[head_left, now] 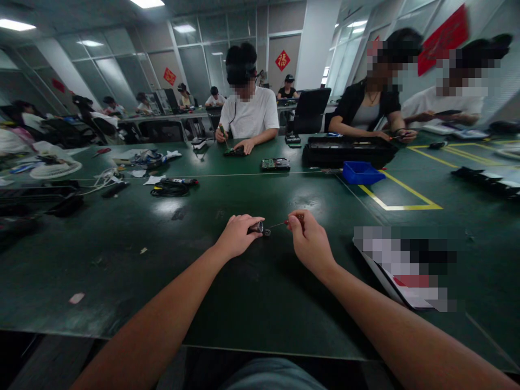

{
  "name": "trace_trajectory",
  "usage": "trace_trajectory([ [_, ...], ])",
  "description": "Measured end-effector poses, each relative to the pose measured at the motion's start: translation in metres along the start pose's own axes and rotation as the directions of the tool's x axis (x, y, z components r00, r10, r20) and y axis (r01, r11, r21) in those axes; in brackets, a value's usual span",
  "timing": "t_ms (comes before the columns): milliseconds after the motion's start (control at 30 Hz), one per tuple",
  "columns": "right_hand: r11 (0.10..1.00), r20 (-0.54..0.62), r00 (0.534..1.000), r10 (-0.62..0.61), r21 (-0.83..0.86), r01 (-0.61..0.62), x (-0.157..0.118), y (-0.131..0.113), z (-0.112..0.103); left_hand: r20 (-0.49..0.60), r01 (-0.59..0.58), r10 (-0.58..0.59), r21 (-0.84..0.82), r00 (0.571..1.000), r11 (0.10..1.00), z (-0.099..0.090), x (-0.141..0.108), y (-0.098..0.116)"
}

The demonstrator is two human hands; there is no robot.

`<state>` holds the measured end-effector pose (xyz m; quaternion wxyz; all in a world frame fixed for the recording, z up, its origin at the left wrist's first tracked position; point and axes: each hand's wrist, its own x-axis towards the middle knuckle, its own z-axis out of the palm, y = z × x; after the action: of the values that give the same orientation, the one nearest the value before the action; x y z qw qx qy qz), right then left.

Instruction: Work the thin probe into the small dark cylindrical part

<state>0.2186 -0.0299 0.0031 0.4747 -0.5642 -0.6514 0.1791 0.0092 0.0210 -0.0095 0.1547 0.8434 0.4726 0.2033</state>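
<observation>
Near the middle of the green table (244,298), my left hand (239,235) is closed round a small dark cylinder (259,227) whose open metallic end faces right. A small dark round part (266,232) lies just right of that cylinder, close to my left fingertips. My right hand (306,235) pinches the red handle of a thin screwdriver (278,223). Its shaft points left, with the tip close to the round part; contact cannot be made out. The palm side of my left hand is hidden.
Ahead are a coiled black cable (173,187), a circuit board device (275,164), a blue bin (361,173) and a long black casing (349,151). A partly blurred booklet (390,271) lies right. Across the table, a person in white (252,114) works on a small device.
</observation>
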Motion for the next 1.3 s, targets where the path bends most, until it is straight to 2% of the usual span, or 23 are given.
trace_trajectory([
  [133,0.999,-0.020,0.999,0.027,0.041,-0.026,0.000,0.001,0.000,-0.064,0.066,-0.075,-0.128,0.995,0.990,-0.004,0.000,0.003],
  [267,0.993,-0.027,0.998,0.052,0.109,-0.049,-0.001,-0.001,-0.001,-0.161,0.125,-0.180,-0.304,0.970,0.944,-0.012,0.000,0.003],
  [400,0.983,-0.044,0.996,0.080,0.170,-0.071,-0.003,-0.003,0.000,-0.184,0.159,-0.246,-0.391,0.952,0.907,-0.022,0.001,0.006],
  [500,0.981,-0.049,0.996,0.072,0.186,-0.061,-0.003,-0.003,0.001,-0.141,0.166,-0.218,-0.308,0.966,0.937,-0.027,0.003,0.014],
  [667,0.980,-0.039,0.998,0.047,0.195,-0.039,-0.003,-0.001,0.002,0.060,0.074,-0.067,-0.123,0.996,0.990,-0.019,0.012,0.026],
  [833,0.978,-0.029,0.998,0.055,0.201,-0.048,-0.002,0.000,0.003,0.217,0.012,-0.045,0.151,0.975,0.988,-0.003,0.025,0.026],
  [933,0.982,-0.018,0.998,0.054,0.183,-0.050,-0.003,-0.001,0.003,0.270,-0.027,-0.037,0.230,0.962,0.973,0.001,0.030,0.026],
  [1033,0.983,-0.013,0.999,0.047,0.177,-0.044,-0.003,-0.002,0.003,0.293,-0.048,-0.023,0.235,0.956,0.971,-0.001,0.032,0.026],
  [1133,0.983,-0.023,0.999,0.040,0.179,-0.035,-0.003,-0.002,0.003,0.270,-0.008,-0.044,0.188,0.962,0.982,-0.005,0.031,0.021],
  [1200,0.983,-0.026,0.999,0.041,0.180,-0.036,-0.003,-0.001,0.003,0.238,0.051,-0.074,0.098,0.969,0.994,-0.011,0.029,0.014],
  [1300,0.981,-0.019,0.999,0.049,0.189,-0.044,-0.003,0.000,0.003,0.165,0.137,-0.116,-0.119,0.979,0.983,-0.024,0.024,-0.003],
])
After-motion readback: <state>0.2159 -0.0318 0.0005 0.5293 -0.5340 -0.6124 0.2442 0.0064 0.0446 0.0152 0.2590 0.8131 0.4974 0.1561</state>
